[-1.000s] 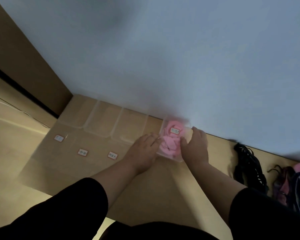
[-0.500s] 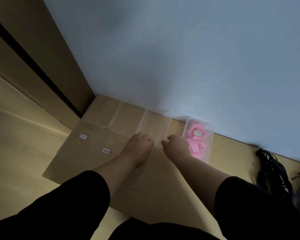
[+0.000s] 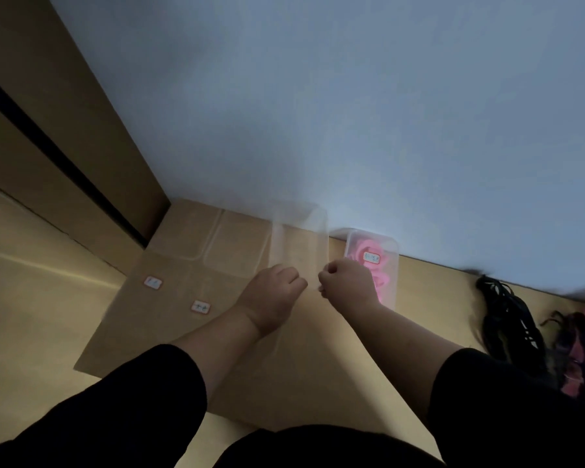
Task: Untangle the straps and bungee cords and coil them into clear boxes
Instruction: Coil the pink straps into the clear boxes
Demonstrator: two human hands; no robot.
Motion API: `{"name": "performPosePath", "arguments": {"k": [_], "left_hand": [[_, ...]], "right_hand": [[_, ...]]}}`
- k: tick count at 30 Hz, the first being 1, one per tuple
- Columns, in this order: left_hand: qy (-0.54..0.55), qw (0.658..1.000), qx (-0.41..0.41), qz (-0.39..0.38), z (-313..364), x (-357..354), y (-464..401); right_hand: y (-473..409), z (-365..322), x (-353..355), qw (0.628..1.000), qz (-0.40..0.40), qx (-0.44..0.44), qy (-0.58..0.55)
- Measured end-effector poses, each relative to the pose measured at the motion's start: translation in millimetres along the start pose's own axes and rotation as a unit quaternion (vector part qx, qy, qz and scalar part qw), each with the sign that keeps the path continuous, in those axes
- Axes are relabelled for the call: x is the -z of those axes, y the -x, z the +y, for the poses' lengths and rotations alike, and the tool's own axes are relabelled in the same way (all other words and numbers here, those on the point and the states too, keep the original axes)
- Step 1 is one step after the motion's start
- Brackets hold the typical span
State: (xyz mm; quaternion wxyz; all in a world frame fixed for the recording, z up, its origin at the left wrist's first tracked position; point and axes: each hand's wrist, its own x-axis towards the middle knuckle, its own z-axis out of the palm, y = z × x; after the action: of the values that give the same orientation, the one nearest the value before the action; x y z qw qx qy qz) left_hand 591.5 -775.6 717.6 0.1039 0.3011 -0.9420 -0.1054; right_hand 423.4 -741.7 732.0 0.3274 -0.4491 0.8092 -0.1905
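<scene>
A: How will the clear box (image 3: 299,244) handle?

B: I judge it is light and stiff, thin plastic, a little slippery. It is best taken at the near rim, with both hands, one on each corner. The black cords (image 3: 507,319) are soft and will spring back, so take them near the hooks.

A: And the hands now?

B: The left hand (image 3: 272,293) and the right hand (image 3: 347,282) are both curled, close together at the near end of the clear box. They seem to pinch its rim, but the plastic is blurred, so I am not fully sure.

A: Where are the other things?

B: The box with the pink strap (image 3: 372,261) lies just beyond the right hand. The black cords are well to the right of it, on the floor (image 3: 34,298).
</scene>
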Motion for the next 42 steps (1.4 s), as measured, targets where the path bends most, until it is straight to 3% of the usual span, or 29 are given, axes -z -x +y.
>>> {"name": "performPosePath", "arguments": {"k": [15, 22, 29, 34, 42], "left_hand": [[0.003, 0.975, -0.215, 0.047, 101, -17, -51], [-0.019, 0.955, -0.294, 0.024, 168, -44, -60], [-0.036, 0.95, -0.303, -0.062, 223, -73, -61], [-0.061, 0.927, -0.341, -0.141, 251, -82, -47], [-0.08, 0.935, -0.274, -0.212, 262, -99, -27]], "right_hand": [[66, 106, 89, 0.983, 0.117, -0.106, -0.092], [104, 173, 122, 0.98, 0.134, -0.138, -0.059], [132, 240, 136, 0.979, 0.084, -0.162, -0.091], [143, 277, 129, 0.98, 0.028, -0.169, -0.106], [147, 300, 119, 0.98, -0.05, -0.145, -0.128]]}}
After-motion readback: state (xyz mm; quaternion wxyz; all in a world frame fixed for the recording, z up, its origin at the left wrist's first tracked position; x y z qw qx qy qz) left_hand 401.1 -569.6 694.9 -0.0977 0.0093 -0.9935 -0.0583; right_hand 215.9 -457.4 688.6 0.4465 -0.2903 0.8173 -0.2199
